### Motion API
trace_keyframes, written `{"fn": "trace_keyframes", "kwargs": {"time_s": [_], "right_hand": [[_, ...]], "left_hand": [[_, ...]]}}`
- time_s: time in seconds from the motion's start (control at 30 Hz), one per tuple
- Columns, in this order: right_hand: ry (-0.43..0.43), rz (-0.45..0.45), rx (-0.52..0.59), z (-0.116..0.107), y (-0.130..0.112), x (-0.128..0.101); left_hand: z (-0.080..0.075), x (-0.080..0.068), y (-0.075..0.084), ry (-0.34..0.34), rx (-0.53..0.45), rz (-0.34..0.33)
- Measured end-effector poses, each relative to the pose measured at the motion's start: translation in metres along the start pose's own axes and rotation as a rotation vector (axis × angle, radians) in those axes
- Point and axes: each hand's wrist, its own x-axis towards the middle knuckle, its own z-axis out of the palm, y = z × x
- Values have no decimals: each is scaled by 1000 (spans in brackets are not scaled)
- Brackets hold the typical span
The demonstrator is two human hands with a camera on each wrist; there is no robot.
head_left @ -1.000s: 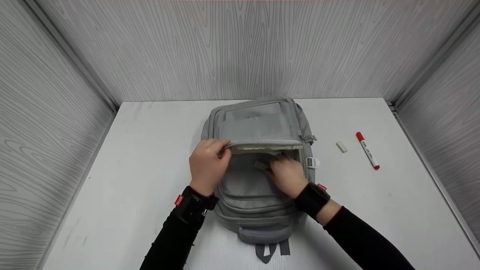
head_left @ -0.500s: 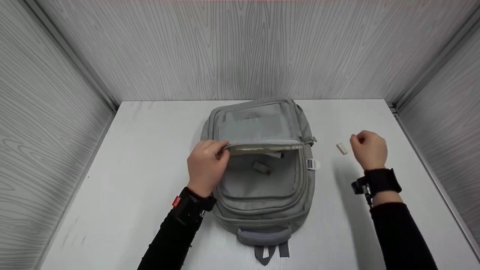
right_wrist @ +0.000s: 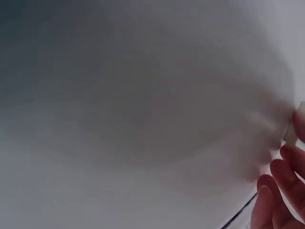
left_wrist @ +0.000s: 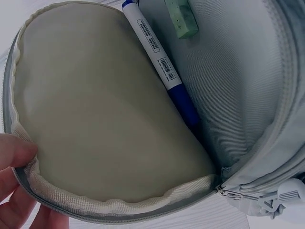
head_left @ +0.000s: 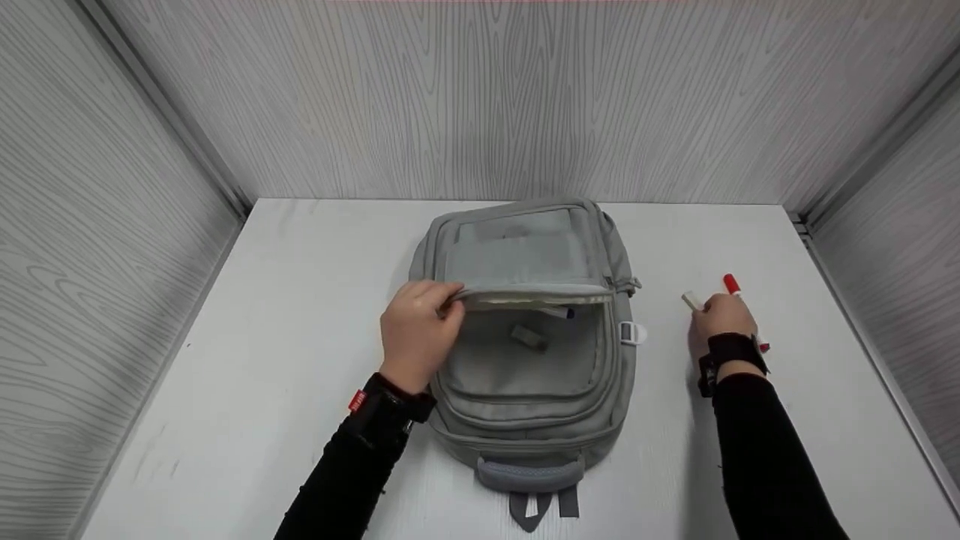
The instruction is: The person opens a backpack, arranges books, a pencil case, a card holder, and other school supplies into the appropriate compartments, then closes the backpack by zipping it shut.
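A grey backpack (head_left: pixel 517 259) lies on the white table with its front pocket unzipped. My left hand (head_left: pixel 416 334) pinches the edge of the pocket flap (left_wrist: pixel 95 105) between thumb and fingers and holds it raised. Inside the pocket are a white marker with a blue cap (left_wrist: pixel 157 55) and a small greenish block (left_wrist: pixel 182 20). Right of the backpack, my right hand (head_left: pixel 724 319) pinches a small pale eraser-like block (head_left: pixel 691 300) at its near end; thumb and fingertips meet around it in the right wrist view.
A red-capped whiteboard marker (head_left: pixel 731 283) lies beside the right hand, partly hidden by it. The zipper pull (left_wrist: pixel 233 194) hangs at the pocket's corner. A white buckle (head_left: pixel 632 333) sits on the backpack's side. Grey wood-grain panels (head_left: pixel 480 105) enclose the table.
My right hand has come out of the pocket, moved right, and lowered onto the pale block on the table. My left hand keeps holding the flap up.
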Motion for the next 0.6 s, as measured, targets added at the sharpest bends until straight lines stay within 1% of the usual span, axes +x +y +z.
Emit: {"fn": "trace_keyframes", "kwargs": {"time_s": [0.1,0.17,0.23,0.3,0.33,0.4,0.47,0.53,0.6], "right_hand": [[36,7,15,2,-9,-4],[81,-38,51,0,-19,-11],[151,-128,103,-7,-33,-23],[221,-255,134,-17,-49,-38],[233,-323,147,-23,-58,-48],[224,-448,145,-34,-75,-68],[166,-553,137,-39,-92,-88],[106,-636,121,-36,-108,-104],[100,-693,87,-26,-124,-115]], "left_hand": [[0,0,0,-1,0,2],[1,-1,0,-1,0,2],[0,-2,0,-1,-2,2],[1,-3,0,4,-4,2],[1,-3,-1,7,-6,2],[1,-3,-1,13,-12,2],[1,-2,-1,19,-21,3],[1,-2,-1,22,-25,2],[2,-1,-1,21,-28,2]]}}
